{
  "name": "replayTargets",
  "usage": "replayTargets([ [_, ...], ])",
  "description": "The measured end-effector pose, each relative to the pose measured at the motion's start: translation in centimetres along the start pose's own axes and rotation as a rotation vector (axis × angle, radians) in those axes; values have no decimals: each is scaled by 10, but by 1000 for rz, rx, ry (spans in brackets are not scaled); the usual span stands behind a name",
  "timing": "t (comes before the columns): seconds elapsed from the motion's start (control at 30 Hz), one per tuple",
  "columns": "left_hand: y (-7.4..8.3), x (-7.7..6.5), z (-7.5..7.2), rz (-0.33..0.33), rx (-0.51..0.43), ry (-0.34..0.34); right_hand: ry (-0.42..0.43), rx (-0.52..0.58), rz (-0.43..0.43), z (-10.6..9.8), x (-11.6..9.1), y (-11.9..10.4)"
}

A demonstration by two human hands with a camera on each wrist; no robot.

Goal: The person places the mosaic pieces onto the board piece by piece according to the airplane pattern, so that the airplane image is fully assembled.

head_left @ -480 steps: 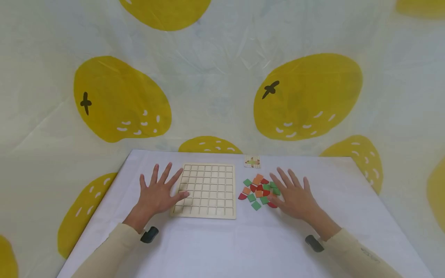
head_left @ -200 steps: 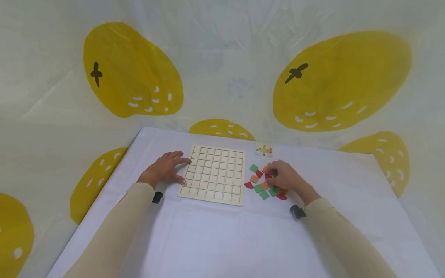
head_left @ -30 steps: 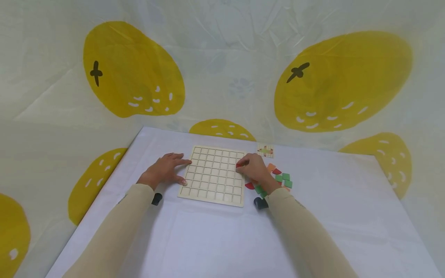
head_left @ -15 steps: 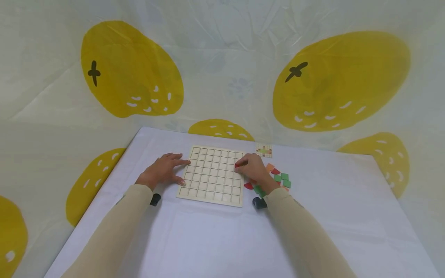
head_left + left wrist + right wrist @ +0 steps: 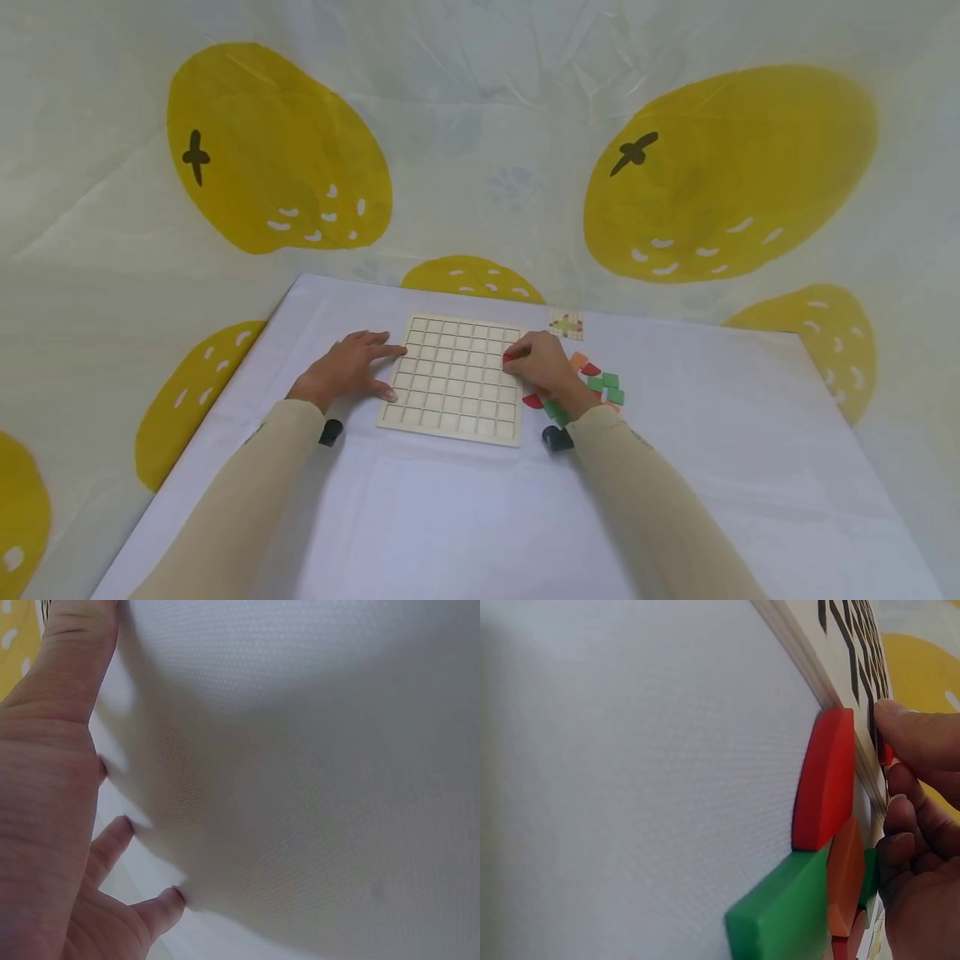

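A pale wooden grid board (image 5: 450,435) lies on the white table, its squares bare apart from those by my right hand. My left hand (image 5: 345,367) has its fingers spread, index finger and thumb resting at the board's left edge. At the right column of squares, my right hand (image 5: 542,364) pinches a small red piece (image 5: 886,753) between thumb and fingers. Its full shape is hidden by the fingertips. Under and beside the right wrist lie loose pieces: red rounded wedges such as a wedge (image 5: 829,780), green tiles (image 5: 612,381) and orange tiles (image 5: 578,361).
Behind the pile, a small pattern card (image 5: 566,324) shows a coloured figure on a grid. The white-covered table (image 5: 442,525) ends at the back against a hanging cloth (image 5: 480,150) printed with yellow fruit. A black wrist camera (image 5: 557,439) sits by the right sleeve.
Both hands were spread earlier; the left then settled at the board's edge. My right hand picked a red piece from the pile and moved left onto the board. Over the last second both hands barely move.
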State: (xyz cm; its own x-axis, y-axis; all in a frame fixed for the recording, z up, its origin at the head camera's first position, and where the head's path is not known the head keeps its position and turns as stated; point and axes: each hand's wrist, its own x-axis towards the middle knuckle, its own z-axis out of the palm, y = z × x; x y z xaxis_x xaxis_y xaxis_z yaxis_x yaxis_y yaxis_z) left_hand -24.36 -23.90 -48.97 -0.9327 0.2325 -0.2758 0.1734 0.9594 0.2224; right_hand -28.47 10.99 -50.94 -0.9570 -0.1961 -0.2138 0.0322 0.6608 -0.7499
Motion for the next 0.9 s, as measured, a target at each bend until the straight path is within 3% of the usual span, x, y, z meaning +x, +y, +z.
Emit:
replayTargets([
  [0.9,-3,0,1,27,-12,10,-11,18,7,-1,3,2],
])
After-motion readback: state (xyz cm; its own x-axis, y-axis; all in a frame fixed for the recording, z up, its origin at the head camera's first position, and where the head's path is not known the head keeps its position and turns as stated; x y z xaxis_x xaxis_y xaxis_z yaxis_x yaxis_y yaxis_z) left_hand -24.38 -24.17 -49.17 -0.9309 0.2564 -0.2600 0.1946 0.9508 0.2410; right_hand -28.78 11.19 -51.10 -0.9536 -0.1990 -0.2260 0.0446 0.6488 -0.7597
